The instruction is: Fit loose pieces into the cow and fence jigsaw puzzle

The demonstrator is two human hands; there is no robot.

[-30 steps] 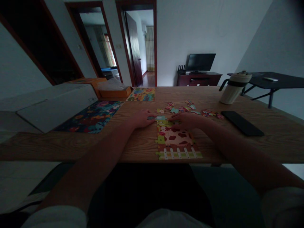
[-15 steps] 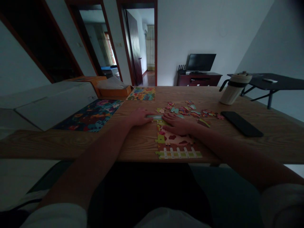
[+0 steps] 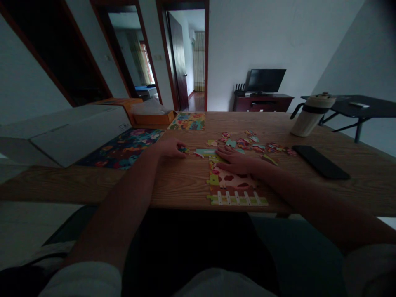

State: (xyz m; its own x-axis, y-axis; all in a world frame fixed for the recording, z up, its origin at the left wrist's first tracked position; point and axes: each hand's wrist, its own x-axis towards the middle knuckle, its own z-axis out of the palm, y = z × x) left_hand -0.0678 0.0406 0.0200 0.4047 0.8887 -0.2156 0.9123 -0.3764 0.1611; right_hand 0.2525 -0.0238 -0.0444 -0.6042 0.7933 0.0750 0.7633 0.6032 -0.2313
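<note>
A partly built jigsaw [image 3: 235,190] with a spotted cow and a white fence lies at the near edge of the wooden table [image 3: 185,185]. My right hand [image 3: 235,161] rests flat on its upper part, fingers spread. My left hand [image 3: 169,147] sits to the left of the puzzle, its fingertips pinched on a small dark colourful piece [image 3: 183,149]. A pale blue piece [image 3: 204,152] lies on the wood between my two hands. Several loose pieces [image 3: 247,143] are scattered just beyond the puzzle.
A finished dark colourful puzzle [image 3: 123,147] and a white box [image 3: 71,132] lie at the left, an orange box [image 3: 151,117] and another bright puzzle [image 3: 188,122] behind. At the right are a black phone [image 3: 320,161] and a white jug [image 3: 311,119].
My left hand drew away to the left from the pale blue piece and now pinches a small piece. My right hand flattened on the puzzle's top. The view shifted slightly.
</note>
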